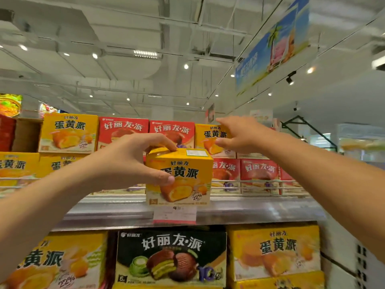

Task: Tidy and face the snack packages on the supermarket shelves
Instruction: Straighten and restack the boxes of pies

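Both forearms fill the lower corners of the view, reaching up toward the shelf. At the grip, the left hand [129,161] is clamped on the yellow box [179,177]: fingers are curled over its top edge and the thumb is pressed against its printed face. That box is held upright, face forward, at the front lip of the upper shelf [250,211], directly above the price tag [175,213]. The right hand [239,134] is held apart from it, fingers spread and loose, nothing gripped, up and to the right of the yellow box and in front of a second yellow carton [214,138] in the top stacked row. Red boxes [258,174] are lined up behind the wire rail to the right of the yellow box, and more red ones [170,130] stand behind it. Below the yellow box, on the next shelf down, a dark box [170,257] is faced out. A slip is judged possible: the held box is pinched one-handed near its top, so it could tip off the lip. The stacked cartons could also be knocked over by the reaching right hand.
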Tool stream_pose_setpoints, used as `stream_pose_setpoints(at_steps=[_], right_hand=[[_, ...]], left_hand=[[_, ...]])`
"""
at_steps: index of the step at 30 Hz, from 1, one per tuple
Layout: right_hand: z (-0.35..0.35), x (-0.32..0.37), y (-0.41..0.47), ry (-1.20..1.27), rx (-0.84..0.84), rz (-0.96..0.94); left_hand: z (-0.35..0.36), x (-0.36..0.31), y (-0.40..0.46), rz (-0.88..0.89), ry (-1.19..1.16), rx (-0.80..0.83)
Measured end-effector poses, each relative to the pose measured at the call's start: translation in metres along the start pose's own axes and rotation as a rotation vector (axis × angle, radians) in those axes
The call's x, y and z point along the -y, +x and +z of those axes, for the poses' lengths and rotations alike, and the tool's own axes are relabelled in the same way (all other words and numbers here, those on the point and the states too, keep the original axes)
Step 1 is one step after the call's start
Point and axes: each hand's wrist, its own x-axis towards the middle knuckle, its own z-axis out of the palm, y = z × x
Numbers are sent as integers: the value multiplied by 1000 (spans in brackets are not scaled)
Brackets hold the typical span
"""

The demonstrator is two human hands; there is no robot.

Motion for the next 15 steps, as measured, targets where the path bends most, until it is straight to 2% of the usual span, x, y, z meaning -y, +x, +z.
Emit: stream_pose_setpoints(at_steps=[3, 6, 11, 15], right_hand=[[-1, -3, 4, -16, -75, -36], [-5, -5, 2, 111, -121, -46], [-7, -7, -1, 205, -62, -41], [-9, -6, 2, 198, -81, -23]], left_hand=[[3, -7, -2, -9, 11, -24], [3, -13, -8, -13, 54, -57], [-2, -18, -14, -49, 33, -71], [-8, -20, -20, -54, 34, -63]])
